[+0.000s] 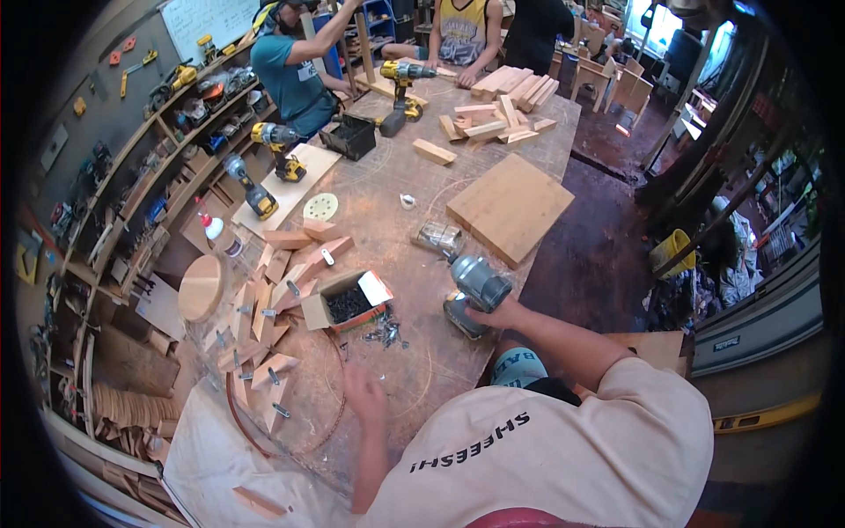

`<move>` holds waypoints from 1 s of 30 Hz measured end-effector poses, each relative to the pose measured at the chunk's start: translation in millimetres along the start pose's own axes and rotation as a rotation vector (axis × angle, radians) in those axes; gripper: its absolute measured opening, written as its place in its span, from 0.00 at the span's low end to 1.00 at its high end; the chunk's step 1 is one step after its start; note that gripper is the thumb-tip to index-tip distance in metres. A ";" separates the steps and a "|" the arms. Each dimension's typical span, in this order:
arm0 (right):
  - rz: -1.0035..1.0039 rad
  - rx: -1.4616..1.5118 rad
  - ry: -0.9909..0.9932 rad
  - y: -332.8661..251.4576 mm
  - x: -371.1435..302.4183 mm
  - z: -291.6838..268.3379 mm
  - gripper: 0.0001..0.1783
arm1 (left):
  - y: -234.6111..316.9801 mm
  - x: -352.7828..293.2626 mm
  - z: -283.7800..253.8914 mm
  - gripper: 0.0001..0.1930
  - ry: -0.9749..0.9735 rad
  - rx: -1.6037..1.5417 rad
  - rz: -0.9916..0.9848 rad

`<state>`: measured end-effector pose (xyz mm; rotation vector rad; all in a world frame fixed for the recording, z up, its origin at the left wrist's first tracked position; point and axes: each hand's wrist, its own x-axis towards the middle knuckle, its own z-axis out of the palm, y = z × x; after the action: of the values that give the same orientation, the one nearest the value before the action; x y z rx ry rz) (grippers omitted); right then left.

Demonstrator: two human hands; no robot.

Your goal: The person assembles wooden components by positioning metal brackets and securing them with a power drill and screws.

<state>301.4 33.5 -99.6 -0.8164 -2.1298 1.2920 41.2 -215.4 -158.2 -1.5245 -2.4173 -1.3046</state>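
Note:
My right hand (pixel 493 314) is closed round the handle of a grey-and-teal cordless drill (pixel 481 277), held near the table's right edge with its front end toward a glass jar (pixel 437 236). Over the tabletop, my left hand (pixel 365 392) looks open and empty, its fingers stretched forward and slightly blurred. Just beyond it lies a small heap of silver metal pieces (pixel 385 333), beside an open cardboard box (pixel 374 289) of small dark pieces, perhaps screws. Left of the box, angled wooden pieces (pixel 264 312) lie in a pile, several with small metal fittings on them.
A square wooden board (pixel 510 207) lies beyond the drill, near cut wood blocks (pixel 497 121). Several other drills (pixel 280 150), a black bin (pixel 349 137) and a glue bottle (pixel 220 234) stand along the left. Co-workers (pixel 297 75) are at the far end. Shelves (pixel 145 194) line the left wall.

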 end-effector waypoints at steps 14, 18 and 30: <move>-0.012 -0.029 0.184 21.8 2.4 17.6 0.27 | 42.3 -43.8 34.9 0.14 -0.236 -0.084 0.077; -0.115 -0.054 0.230 29.7 1.3 19.4 0.24 | 47.0 -45.0 36.4 0.14 -0.234 -0.066 0.087; -0.007 0.005 -0.328 8.7 17.2 -90.0 0.30 | 55.7 -38.8 43.5 0.15 -0.252 0.014 0.004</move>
<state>353.7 102.4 -68.1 -0.6278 -2.3744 1.5130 120.9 -206.3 -166.8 -1.7880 -2.5572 -1.1546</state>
